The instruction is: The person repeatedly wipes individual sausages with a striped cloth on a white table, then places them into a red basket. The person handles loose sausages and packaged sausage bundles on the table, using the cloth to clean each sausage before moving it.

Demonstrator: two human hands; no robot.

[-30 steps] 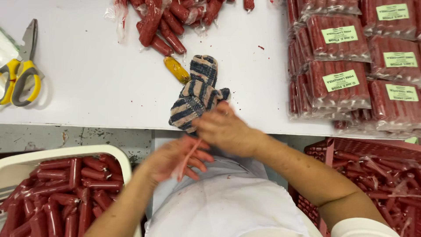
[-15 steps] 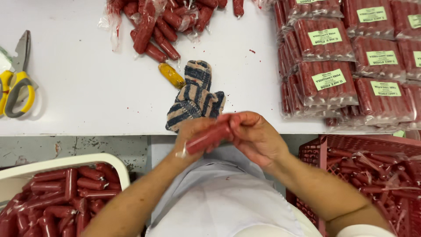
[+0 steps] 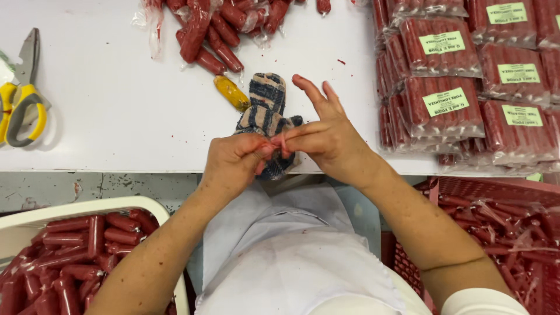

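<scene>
Most of the sausage (image 3: 281, 144) is hidden: only a thin pink-red sliver shows between the fingertips, over the bench (image 3: 116, 116) edge at centre. The left hand (image 3: 233, 160) is closed around one end; the right hand (image 3: 326, 137) pinches the other with thumb and forefinger, its other fingers spread toward 12 o'clock. A striped cloth (image 3: 263, 111) lies behind them. Scissors (image 3: 20, 99) at 9 o'clock are cut off. Bare bench lies between the scissors and the cloth.
</scene>
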